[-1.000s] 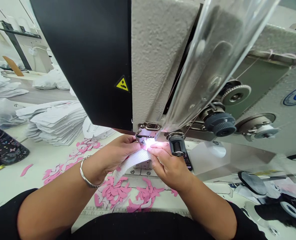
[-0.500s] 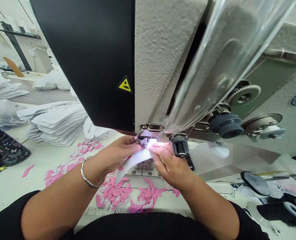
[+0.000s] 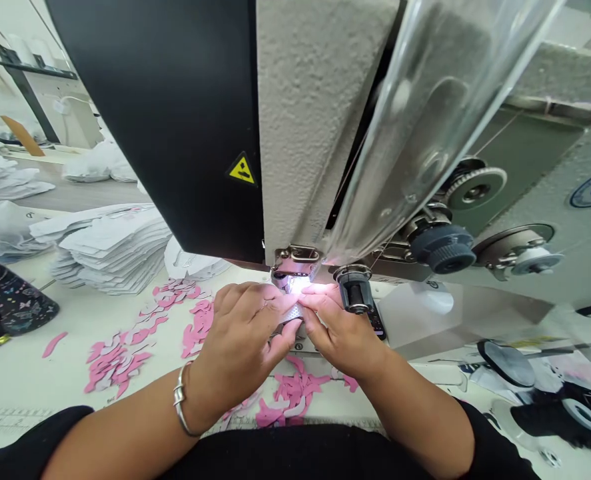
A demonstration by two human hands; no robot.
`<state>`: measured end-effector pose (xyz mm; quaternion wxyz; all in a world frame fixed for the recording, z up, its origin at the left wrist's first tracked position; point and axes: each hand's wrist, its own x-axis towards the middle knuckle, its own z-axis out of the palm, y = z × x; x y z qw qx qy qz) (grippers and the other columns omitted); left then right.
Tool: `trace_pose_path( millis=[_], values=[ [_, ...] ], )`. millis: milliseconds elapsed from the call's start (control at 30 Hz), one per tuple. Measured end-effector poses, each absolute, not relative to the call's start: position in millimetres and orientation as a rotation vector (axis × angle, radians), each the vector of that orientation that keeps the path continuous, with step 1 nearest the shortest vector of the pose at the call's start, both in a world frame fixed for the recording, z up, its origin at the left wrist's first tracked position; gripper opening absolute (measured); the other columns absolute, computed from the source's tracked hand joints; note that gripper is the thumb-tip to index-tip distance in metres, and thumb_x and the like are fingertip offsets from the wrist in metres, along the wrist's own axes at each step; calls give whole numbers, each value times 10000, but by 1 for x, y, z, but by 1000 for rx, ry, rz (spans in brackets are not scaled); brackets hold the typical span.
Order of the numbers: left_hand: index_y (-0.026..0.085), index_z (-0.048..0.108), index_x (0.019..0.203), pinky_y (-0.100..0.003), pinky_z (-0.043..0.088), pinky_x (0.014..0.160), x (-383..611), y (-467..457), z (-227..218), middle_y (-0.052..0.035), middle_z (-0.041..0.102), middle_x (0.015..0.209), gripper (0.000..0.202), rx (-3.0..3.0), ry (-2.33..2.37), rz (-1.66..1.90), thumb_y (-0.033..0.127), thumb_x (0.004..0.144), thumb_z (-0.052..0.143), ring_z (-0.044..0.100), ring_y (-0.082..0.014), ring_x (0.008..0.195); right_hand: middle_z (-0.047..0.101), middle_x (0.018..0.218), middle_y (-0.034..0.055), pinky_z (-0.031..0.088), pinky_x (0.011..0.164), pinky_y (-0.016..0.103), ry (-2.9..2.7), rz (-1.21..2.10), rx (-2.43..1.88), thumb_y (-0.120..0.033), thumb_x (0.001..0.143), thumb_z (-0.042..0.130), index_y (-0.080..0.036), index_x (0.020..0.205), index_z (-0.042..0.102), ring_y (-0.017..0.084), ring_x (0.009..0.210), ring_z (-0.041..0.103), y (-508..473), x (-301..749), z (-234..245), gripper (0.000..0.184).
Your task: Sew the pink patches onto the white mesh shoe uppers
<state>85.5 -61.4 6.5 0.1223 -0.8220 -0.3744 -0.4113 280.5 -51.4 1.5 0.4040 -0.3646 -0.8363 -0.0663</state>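
Note:
My left hand (image 3: pixel 242 337) and my right hand (image 3: pixel 338 327) meet under the presser foot (image 3: pixel 295 267) of a big sewing machine (image 3: pixel 315 120). Both pinch a small white perforated piece (image 3: pixel 291 313), of which only a sliver shows between the fingertips. The left hand lies over most of it, fingers curled down. The needle area is lit bright by the machine's lamp. A silver bracelet (image 3: pixel 181 407) is on my left wrist.
Pink cut pieces (image 3: pixel 120 353) lie scattered on the white table, some near my wrists (image 3: pixel 295 393). A stack of white cut parts (image 3: pixel 112 247) stands at the left. A dark patterned item (image 3: pixel 5 300) sits at the far left edge. Black bobbins and tools (image 3: pixel 545 393) lie at the right.
My left hand has turned over and moved right, now covering the white piece that trailed visibly towards me before. The right hand has stayed by the presser foot.

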Motion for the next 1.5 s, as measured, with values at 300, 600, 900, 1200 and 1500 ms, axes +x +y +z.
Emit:
trace_pose_path(
  millis=[300,600,900,1200,1500],
  values=[
    [203,656,1078,-483,417,873,91,-58,3,-71,653,989,210,-2404,-1137,-1119,132,886,609,577,-283,948,720,1035,66,504,869,380,-2256,-222,-945,-275,916,540,-202,1046,686,234,973,654,-42,303,14,209],
    [234,656,1044,-488,393,883,88,-59,8,-62,659,1022,216,-2419,-1154,-1107,117,867,617,580,-290,979,720,1050,77,530,853,386,-2292,-197,-922,-250,907,560,-216,1062,676,239,989,662,-41,304,12,197],
    [238,650,1048,-486,385,881,89,-61,9,-57,658,1002,226,-2398,-1166,-1126,105,870,611,582,-285,975,718,1044,71,525,878,384,-2255,-231,-914,-206,885,563,-208,998,684,233,980,663,-41,301,9,165],
    [246,644,1042,-505,378,934,88,-59,8,-50,663,1004,226,-2368,-1149,-1145,103,868,626,594,-285,1008,690,1017,67,503,847,372,-2266,-268,-967,-193,885,559,-224,996,689,225,964,640,-47,295,12,173],
    [219,630,1117,-446,437,879,82,-56,4,-75,640,1043,279,-2390,-1098,-1156,86,872,618,583,-266,991,693,1009,98,492,810,386,-2258,-533,-965,-200,913,544,-198,1080,674,250,939,631,-60,285,11,211]
  ],
)
